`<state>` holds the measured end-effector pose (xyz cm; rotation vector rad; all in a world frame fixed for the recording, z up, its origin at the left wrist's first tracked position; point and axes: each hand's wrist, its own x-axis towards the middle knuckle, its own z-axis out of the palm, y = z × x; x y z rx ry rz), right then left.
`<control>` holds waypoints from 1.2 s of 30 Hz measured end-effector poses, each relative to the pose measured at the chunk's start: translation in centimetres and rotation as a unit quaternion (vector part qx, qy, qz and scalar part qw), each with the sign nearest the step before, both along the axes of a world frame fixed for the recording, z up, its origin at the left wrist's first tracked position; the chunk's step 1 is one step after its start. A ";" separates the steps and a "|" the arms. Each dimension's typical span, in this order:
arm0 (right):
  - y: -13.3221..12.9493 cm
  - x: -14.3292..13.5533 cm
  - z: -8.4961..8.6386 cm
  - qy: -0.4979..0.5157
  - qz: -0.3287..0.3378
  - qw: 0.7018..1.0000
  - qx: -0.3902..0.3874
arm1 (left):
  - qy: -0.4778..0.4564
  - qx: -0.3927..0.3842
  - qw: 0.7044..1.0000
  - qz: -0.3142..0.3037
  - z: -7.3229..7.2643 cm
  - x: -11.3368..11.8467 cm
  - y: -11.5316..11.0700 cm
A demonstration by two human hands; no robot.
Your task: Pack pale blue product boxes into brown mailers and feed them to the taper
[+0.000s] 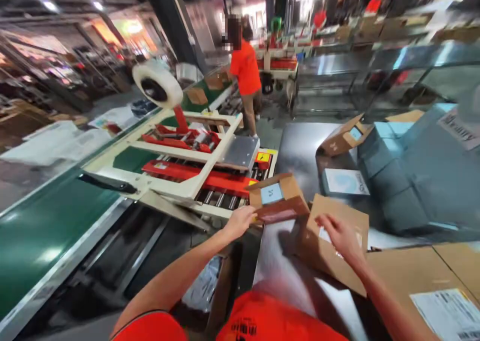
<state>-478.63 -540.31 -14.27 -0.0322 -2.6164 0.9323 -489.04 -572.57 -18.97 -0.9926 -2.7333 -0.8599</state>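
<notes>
My left hand (240, 222) is closed on the near left corner of a small cardboard box (296, 188). That box has raised flaps and a light blue carton (271, 194) inside, and it sits where the metal table meets the rollers of a tape machine. Over a second cardboard box (343, 208), my right hand (339, 237) has curled, pinched fingers. A white label (324, 235) on that box lies partly under the hand. Whether those fingers hold anything is hidden.
The box taping machine (210, 176) stands ahead left, beside a green conveyor belt (37, 251). Stacked blue cartons (423, 181), a flat blue-white box (345, 181) and an open cardboard box (345, 136) occupy the metal table's (300, 141) right side. A co-worker (245, 71) stands beyond.
</notes>
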 end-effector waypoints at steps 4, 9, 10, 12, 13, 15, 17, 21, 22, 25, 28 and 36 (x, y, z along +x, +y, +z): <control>-0.1 -5.3 0.8 -0.045 0.027 0.988 -0.146 | 0.021 -0.055 0.996 -0.068 -2.6 2.3 -1.9; -4.2 -11.3 -0.4 -0.132 0.191 0.971 -0.057 | 0.034 -0.016 0.997 -0.060 -3.0 4.1 -2.1; -4.8 -12.2 -1.0 -0.143 0.207 0.967 -0.030 | 0.016 0.029 0.999 -0.030 -2.8 4.0 -2.0; -5.2 -13.9 -2.0 -0.156 0.212 0.965 0.008 | -0.011 0.110 0.994 0.019 -2.4 3.2 -1.4; -5.0 -14.7 -2.3 -0.159 0.210 0.964 0.022 | -0.022 0.138 0.990 0.032 -2.2 2.7 -1.0; -4.2 -16.1 -2.2 -0.176 0.210 0.961 0.037 | -0.049 0.176 0.981 0.064 -2.0 1.3 0.1; -2.8 -17.0 -1.4 -0.203 0.216 0.954 0.041 | -0.084 0.212 0.966 0.117 -1.9 -0.2 1.5; -0.1 -16.5 1.0 -0.293 0.250 0.922 0.034 | -0.183 0.215 0.942 0.180 -2.2 -2.9 4.1; 0.4 -15.9 1.3 -0.317 0.253 0.913 0.042 | -0.214 0.192 0.941 0.177 -2.3 -3.3 4.4; 0.8 -13.2 0.2 -0.303 0.245 0.914 0.113 | -0.231 0.102 0.953 0.167 -1.6 -3.9 4.3; 0.6 -10.9 -3.2 -0.200 0.215 0.936 0.195 | -0.075 -0.012 0.992 0.101 0.0 -4.3 4.0; 2.6 -10.9 -6.8 -0.113 0.132 0.985 0.008 | 0.065 -0.220 0.939 -0.258 1.7 -8.0 7.0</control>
